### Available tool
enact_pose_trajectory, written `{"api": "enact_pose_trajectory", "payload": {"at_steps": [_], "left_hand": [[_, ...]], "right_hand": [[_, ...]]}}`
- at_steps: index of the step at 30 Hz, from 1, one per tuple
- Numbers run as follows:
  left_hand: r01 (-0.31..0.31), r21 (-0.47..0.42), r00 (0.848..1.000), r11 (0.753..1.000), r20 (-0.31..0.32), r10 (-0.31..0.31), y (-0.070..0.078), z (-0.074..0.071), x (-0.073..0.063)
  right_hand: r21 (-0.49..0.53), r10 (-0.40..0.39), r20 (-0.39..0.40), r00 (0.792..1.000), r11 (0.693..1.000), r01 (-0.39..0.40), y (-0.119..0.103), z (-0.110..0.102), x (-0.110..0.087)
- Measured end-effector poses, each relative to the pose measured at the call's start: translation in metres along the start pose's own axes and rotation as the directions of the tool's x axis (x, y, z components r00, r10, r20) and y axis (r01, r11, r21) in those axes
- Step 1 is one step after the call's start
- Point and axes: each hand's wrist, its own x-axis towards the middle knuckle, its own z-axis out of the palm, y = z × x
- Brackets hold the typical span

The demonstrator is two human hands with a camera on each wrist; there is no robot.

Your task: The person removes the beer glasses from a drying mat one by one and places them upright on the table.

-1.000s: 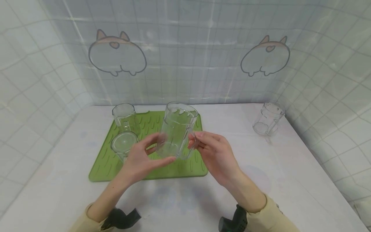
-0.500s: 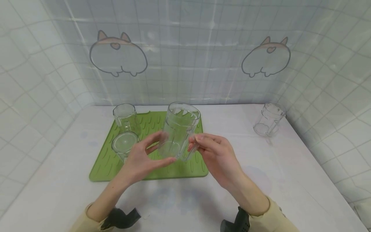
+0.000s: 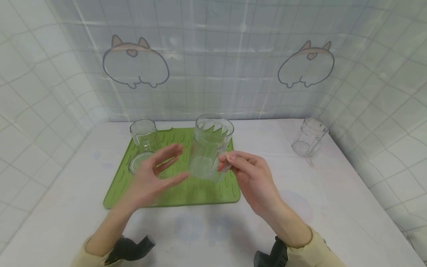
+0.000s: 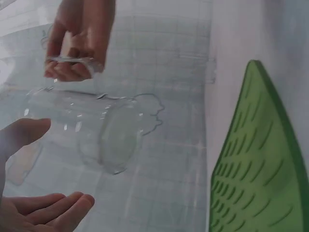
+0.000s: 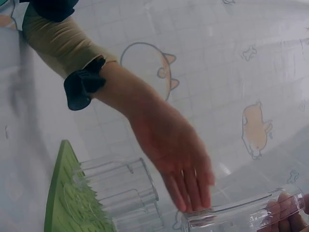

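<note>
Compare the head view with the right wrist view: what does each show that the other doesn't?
Only the head view: a lone mug standing off the mat, on the right, and the right sleeve.

Only the right wrist view: bone prints and a small peach dog print.

Both: the left hand, the right hand, the held mug, the mat and the mugs on it.

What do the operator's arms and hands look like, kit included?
Left hand and right hand: bare, no gloves. Beige long sleeves, left sleeve and right sleeve, end short of the hands. Each wrist wears a black, curved, stubby camera: left camera, right camera. No cables or readable markings visible.
</note>
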Motion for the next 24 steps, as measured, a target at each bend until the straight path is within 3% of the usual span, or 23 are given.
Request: {"api": "enact_pose_trajectory", "payload": {"at_steps": [5,10,16,19,24], "left_hand": [[-0.094,-0.092,0.991,0.991,-0.109,0.083,0.004,-0.022,-0.002],[-0.123,-0.179,0.967,0.976,-0.242,0.077,-0.001,-0.042,-0.001],[-0.153,-0.282,0.916,0.947,-0.401,0.029,-0.008,-0.059,0.003],[-0.149,-0.293,0.884,0.944,-0.468,-0.006,-0.013,-0.067,0.005],[-0.125,-0.331,0.849,0.936,-0.524,-0.072,-0.028,-0.082,0.009]], "right_hand": [[-0.018,-0.025,-0.01,1.0,1.0,0.025,0.001,-0.001,0.0],[-0.031,-0.034,-0.021,0.999,0.999,0.034,0.003,-0.002,0.0],[-0.043,-0.034,-0.032,0.999,0.999,0.032,0.005,-0.004,0.001],[-0.046,-0.031,-0.035,0.999,0.999,0.03,0.006,-0.005,0.001],[-0.046,-0.021,-0.043,0.999,0.999,0.019,0.007,-0.005,0.001]]}}
